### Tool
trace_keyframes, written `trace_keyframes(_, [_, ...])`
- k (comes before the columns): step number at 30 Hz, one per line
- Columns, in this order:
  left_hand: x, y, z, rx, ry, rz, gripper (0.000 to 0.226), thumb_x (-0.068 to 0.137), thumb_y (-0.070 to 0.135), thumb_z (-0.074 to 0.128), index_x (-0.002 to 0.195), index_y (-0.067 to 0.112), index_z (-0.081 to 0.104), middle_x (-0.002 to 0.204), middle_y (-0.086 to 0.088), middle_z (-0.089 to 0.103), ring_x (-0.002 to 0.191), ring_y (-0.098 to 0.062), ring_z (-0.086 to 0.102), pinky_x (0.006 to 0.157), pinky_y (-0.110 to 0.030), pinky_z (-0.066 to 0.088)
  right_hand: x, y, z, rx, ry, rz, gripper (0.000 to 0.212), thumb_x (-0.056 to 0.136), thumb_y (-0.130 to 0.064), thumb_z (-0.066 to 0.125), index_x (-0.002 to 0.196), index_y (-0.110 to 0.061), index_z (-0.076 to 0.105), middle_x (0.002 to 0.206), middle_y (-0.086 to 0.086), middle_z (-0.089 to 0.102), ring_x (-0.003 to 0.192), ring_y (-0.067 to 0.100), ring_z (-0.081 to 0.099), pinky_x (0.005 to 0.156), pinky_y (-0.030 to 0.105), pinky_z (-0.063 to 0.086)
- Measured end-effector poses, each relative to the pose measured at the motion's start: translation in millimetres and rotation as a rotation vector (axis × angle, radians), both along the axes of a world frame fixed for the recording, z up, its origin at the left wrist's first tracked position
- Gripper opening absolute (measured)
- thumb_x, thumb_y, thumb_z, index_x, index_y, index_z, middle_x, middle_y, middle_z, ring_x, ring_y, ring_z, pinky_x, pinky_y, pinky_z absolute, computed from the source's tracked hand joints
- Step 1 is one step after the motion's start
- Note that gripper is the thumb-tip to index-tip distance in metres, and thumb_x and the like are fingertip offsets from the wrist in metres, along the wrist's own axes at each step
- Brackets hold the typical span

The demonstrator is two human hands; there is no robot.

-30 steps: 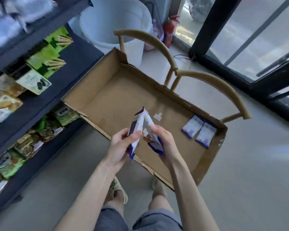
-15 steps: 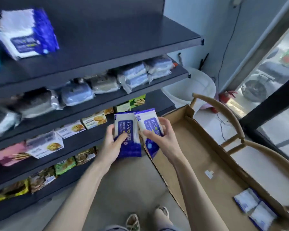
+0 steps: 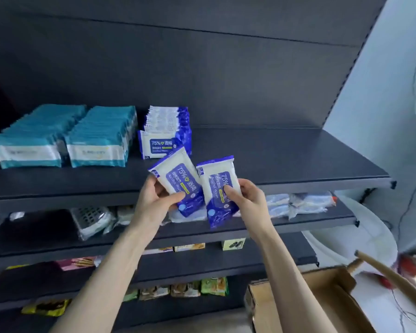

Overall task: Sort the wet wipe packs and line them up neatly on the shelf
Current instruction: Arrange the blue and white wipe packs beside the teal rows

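Two hands have risen from the cardboard box (image 3: pixel 298 306) to top-shelf height: the left hand (image 3: pixel 154 203) grips the left pack (image 3: pixel 178 181), the right hand (image 3: pixel 249 203) grips the right pack (image 3: pixel 216 188), side by side. Beyond, the shelf (image 3: pixel 286 159) carries a matching blue row (image 3: pixel 166 131) beside teal rows (image 3: pixel 58 138); placement there likely follows

Both bare arms reach up from the bottom. The left arm points to 1 o'clock and the right arm to 11 o'clock. The left hand (image 3: pixel 154 203) holds the left wet wipe pack (image 3: pixel 175 179), thumb on its front. The right hand (image 3: pixel 249 203) holds the right wet wipe pack (image 3: pixel 216 183) the same way. The hands are near each other but apart.
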State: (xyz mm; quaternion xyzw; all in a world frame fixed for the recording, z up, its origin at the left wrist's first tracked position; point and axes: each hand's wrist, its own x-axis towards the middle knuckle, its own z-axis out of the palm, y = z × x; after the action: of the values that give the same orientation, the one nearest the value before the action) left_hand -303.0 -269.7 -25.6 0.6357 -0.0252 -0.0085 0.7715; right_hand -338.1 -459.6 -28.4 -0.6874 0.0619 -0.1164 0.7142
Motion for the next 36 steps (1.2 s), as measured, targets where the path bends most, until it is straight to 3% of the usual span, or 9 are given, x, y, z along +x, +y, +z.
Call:
trace_keyframes(7, [74,16,26,-0.28,0.066,0.035,0.028,0.088,-0.005,0.056,0.099,0.02,0.05,0.091,-0.003,0.072,0.078,-0.018,0.07,0.065,-0.038,0.057,94,23,24,0.144,0.017,0.184,0.013,0.093,-0.012,0.057,0.105,-0.008,0.053,0.093,0.008,0.073,0.079,0.022,0.069,0.071,0.039,0.056])
trace_keyframes(9, [90,23,29,-0.291,0.07,0.024,0.016,0.092,0.006,0.055,0.1,0.02,0.053,0.09,-0.002,0.074,0.079,-0.019,0.07,0.069,-0.04,0.058,115,26,28,0.124,0.004,0.19,0.011,0.093,-0.011,0.057,0.104,-0.009,0.053,0.091,0.008,0.073,0.077,0.021,0.069,0.067,0.034,0.055])
trace_keyframes(15, [134,58,38,0.507,-0.203,0.094,0.031,0.077,0.005,0.075,0.094,0.024,0.058,0.088,0.008,0.067,0.078,-0.01,0.062,0.071,-0.024,0.049,164,32,36,-0.054,-0.043,0.17,0.01,0.093,-0.007,0.057,0.1,-0.01,0.05,0.096,0.007,0.071,0.078,0.016,0.069,0.066,0.028,0.057])
trace_keyframes(18, [156,66,49,0.824,-0.285,0.074,0.048,0.076,0.009,0.077,0.107,0.028,0.046,0.085,0.011,0.06,0.075,-0.004,0.059,0.062,-0.019,0.046,180,39,36,-0.161,-0.073,0.175,0.012,0.093,-0.007,0.056,0.095,-0.014,0.047,0.103,0.008,0.069,0.089,0.019,0.07,0.075,0.039,0.057])
trace_keyframes(22, [178,72,57,1.34,-0.43,0.088,0.032,0.083,0.025,0.07,0.109,0.021,0.051,0.102,0.003,0.063,0.096,-0.02,0.057,0.083,-0.034,0.044,194,48,29,-0.322,-0.071,0.108,0.013,0.092,-0.009,0.058,0.092,-0.017,0.048,0.103,0.009,0.068,0.096,0.026,0.067,0.08,0.051,0.055])
trace_keyframes(25, [192,73,56,1.625,-0.582,0.087,0.034,0.087,0.037,0.063,0.113,0.018,0.053,0.113,0.002,0.061,0.108,-0.019,0.048,0.091,-0.032,0.03,198,53,28,-0.333,-0.051,0.051,0.013,0.093,-0.011,0.058,0.091,-0.018,0.047,0.101,0.004,0.068,0.093,0.016,0.068,0.069,0.037,0.058])
trace_keyframes(28, [202,74,51,1.731,-0.648,0.109,0.038,0.088,0.044,0.059,0.115,0.018,0.052,0.115,0.002,0.06,0.11,-0.019,0.045,0.092,-0.032,0.028,199,58,29,-0.384,-0.064,0.002,0.011,0.093,-0.014,0.058,0.093,-0.017,0.048,0.098,-0.004,0.065,0.087,0.006,0.065,0.058,0.02,0.052])
trace_keyframes(33, [200,77,43,1.699,-0.7,0.145,0.048,0.084,0.047,0.063,0.119,0.018,0.046,0.117,0.001,0.058,0.111,-0.02,0.046,0.089,-0.032,0.028,199,66,27,-0.642,-0.19,-0.112,0.015,0.088,-0.007,0.064,0.101,-0.015,0.063,0.1,-0.008,0.045,0.098,0.014,0.052,0.081,0.022,0.043])
trace_keyframes(36, [197,85,42,1.595,-0.717,0.147,0.059,0.081,0.043,0.069,0.127,0.016,0.044,0.123,-0.002,0.053,0.114,-0.022,0.045,0.092,-0.033,0.029,199,72,29,-0.828,-0.239,-0.128,0.026,0.085,-0.008,0.068,0.11,-0.011,0.065,0.097,-0.006,0.047,0.096,0.015,0.045,0.082,0.019,0.033])
